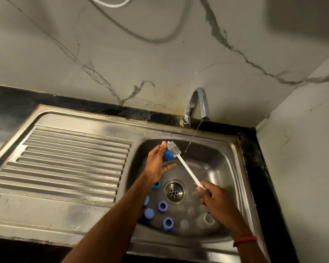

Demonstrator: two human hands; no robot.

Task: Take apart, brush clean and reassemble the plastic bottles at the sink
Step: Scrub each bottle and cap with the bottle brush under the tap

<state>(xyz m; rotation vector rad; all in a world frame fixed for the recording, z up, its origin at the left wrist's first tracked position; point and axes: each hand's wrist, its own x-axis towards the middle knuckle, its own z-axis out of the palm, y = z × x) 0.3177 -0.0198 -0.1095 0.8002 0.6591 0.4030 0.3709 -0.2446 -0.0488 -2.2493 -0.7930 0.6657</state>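
Note:
My left hand holds a blue bottle cap over the steel sink basin. My right hand grips the white handle of a bottle brush, whose grey bristle head lies against the cap. Several more blue caps lie on the basin floor left of the drain. Clear plastic bottles stand in the basin's near right part, partly hidden by my right forearm.
A chrome tap at the back runs a thin stream of water into the basin, just right of the brush head. A ribbed steel drainboard spreads to the left. Marble-patterned walls close in the back and right side.

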